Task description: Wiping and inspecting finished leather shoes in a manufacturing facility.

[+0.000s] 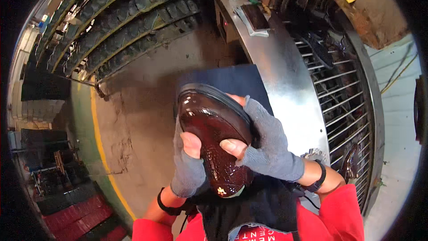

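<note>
Maroon at the lower left of the frame: saw a low stack (84, 214), too blurred to name. Just right of it, noticed a yellow line (97, 138) curving along the floor (147, 102), probably painted to mark off a walkway. At the upper left, found dark footwear (142, 0) ranged in tiered rows, seemingly packed side by side to save room.

At lower centre, saw the left hand (188, 167), in a grey fingerless glove (189, 178), clamped on the left flank of a glossy dark brown shoe (211, 138), with its bare thumb pressed on the upper; could not see its other fingers, presumably tucked beneath for support. Found the shoe mid-frame between both palms, toe toward the top and gold emblem (221, 191) toward the lower edge, apparently turned so to lay the whole upper open to view. Saw the right hand (269, 145), gloved alike, clamped on the opposite flank, with thumb on the upper and fingers round the sole edge, likely to share the load and prevent twisting.

At upper centre-right, noted papers (255, 32) under a dark flat item (254, 16) on the metal tabletop (285, 76), perhaps parked out of the way. Farther right, saw a barred grille (336, 75) with another dark shoe (351, 160) apparently lying on it, possibly for air beneath.
</note>
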### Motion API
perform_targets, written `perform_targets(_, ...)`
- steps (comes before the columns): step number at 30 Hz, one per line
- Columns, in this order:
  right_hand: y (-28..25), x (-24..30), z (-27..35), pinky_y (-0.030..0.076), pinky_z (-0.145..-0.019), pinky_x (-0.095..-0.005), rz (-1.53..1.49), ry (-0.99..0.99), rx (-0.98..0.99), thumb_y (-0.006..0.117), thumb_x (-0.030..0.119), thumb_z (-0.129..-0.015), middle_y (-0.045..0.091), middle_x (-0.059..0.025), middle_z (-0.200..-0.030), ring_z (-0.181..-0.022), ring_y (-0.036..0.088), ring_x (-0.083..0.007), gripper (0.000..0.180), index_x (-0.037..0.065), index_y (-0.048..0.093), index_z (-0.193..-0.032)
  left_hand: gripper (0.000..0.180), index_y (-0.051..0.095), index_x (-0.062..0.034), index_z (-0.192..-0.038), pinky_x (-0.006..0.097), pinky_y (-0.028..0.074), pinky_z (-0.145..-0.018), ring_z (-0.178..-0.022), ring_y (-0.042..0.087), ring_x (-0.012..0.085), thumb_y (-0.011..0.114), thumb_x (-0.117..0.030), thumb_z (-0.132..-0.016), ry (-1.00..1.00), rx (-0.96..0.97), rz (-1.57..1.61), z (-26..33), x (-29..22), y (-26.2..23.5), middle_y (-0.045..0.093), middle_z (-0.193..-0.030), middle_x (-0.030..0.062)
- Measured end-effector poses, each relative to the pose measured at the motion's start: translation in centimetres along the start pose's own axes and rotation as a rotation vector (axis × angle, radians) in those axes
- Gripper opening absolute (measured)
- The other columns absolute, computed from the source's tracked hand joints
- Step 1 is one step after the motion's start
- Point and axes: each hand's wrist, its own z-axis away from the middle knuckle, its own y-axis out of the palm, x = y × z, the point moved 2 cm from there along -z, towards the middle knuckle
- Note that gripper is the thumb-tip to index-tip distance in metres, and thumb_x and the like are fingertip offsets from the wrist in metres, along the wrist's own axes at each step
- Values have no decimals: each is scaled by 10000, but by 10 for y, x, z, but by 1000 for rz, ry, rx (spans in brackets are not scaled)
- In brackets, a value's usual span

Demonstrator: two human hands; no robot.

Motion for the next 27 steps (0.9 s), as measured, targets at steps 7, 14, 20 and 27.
perform_targets(7, -11, 28, -26, 465, -1055, -334, 35, 3, 165, 786, 276, -858, 619, -150, -1356, -1203, 627, -225, 779, -9, 496, -1523, 888, 299, 13, -1584, 399, 410, -1162, -1386, 509, 281, 684, -517, -984, 146, -159, -364, 12, 6, -5, 503, -1494, 172)
perform_targets(14, 24, -52, 23, 494, -1136, -403, -993, 533, 29, 601, 585, -1026, 581, -132, -1472, -1300, 605, -229, 755, 47, 451, -1534, 917, 441, 71, -1531, 409, 343, -1199, -1427, 476, 309, 479, -690, -1021, 466, 85, -1038, -13, -47, -14, 516, -1499, 211)
perform_targets(20, 34, -76, -6, 610, -974, -347, -915, 521, 118, 472, 407, -1131, 671, -126, -1287, -1082, 714, -196, 489, 22, 538, -1425, 619, 620, 40, -1279, 332, 448, -1079, -1206, 604, 215, 388, -510, -1117, 356, 168, -627, -88, -57, -1, 647, -1295, 151)
perform_targets(27, -18, -168, 113, 451, -1160, -404, -438, 484, 350, 768, 516, -909, 575, -149, -1494, -1316, 596, -289, 868, 26, 455, -1554, 461, 662, 16, -1187, 346, 386, -1100, -1201, 558, 220, 408, -360, -1111, 503, 7, -715, -79, -15, -8, 636, -1283, 143)
